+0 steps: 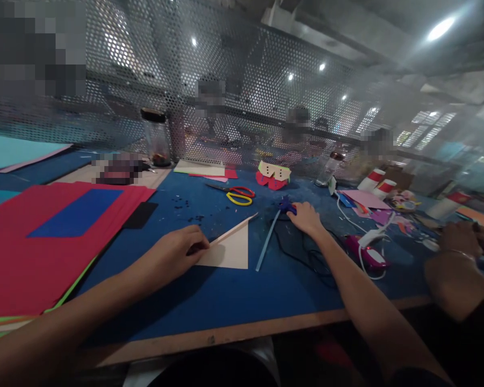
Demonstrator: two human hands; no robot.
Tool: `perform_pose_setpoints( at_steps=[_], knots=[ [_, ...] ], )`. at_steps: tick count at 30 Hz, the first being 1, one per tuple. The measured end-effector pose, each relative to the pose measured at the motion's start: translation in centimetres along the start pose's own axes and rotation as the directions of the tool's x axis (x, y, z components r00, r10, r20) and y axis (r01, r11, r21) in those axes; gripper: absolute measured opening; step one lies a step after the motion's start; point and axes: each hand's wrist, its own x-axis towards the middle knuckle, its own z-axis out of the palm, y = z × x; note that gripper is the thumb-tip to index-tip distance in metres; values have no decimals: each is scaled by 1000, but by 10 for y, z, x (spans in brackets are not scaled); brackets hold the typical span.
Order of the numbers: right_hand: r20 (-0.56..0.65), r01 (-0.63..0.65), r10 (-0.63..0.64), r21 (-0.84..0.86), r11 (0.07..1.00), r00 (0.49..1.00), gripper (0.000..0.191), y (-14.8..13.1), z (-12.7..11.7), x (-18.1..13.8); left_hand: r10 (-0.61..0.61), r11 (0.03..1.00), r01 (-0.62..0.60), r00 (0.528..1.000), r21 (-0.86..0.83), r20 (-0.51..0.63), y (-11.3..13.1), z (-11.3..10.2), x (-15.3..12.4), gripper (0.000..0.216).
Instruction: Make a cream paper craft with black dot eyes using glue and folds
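My left hand (181,247) pinches the folded upper edge of a cream paper sheet (229,252) lying on the blue table (177,306). My right hand (306,217) is closed around a small blue glue gun (285,205). From the gun a long translucent glue stick (268,242) slants toward me over the tabletop. Scissors (236,195) with red and yellow handles lie beyond the sheet, blades to the left. Tiny dark scraps (181,204) are scattered to their left.
Red sheets (32,258) with a blue strip (78,212) are stacked at left. A red-and-cream paper piece (273,176) stands at the back. A black cable (302,255) and a magenta power strip (366,252) lie at right, near another person's hands (459,247). Jars stand behind.
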Motion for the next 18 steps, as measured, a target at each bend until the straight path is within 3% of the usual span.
perform_pose_setpoints(
  at_steps=[4,6,9,11,13,18],
  knots=[
    [-100,208,-200,80,975,975,35,-26,-15,-16,-20,1000,20,1000,15,6,-2,1,0,22],
    [-84,411,-402,150,899,912,29,-50,-19,-28,-29,999,29,999,26,16,-2,2,0,22],
    [-48,645,-656,245,723,753,20,-88,-17,-47,-21,1000,20,999,24,25,-1,2,0,23],
    [-94,792,-813,317,522,574,21,-105,-11,-56,-14,1000,14,1000,20,18,-1,2,-1,24],
    [-100,837,-860,308,451,500,21,-113,-3,-60,-14,1000,14,1000,18,15,0,2,-1,24],
    [-36,859,-873,202,470,486,23,-109,6,-61,-8,1000,8,1000,18,9,1,2,-2,24]
  ],
)
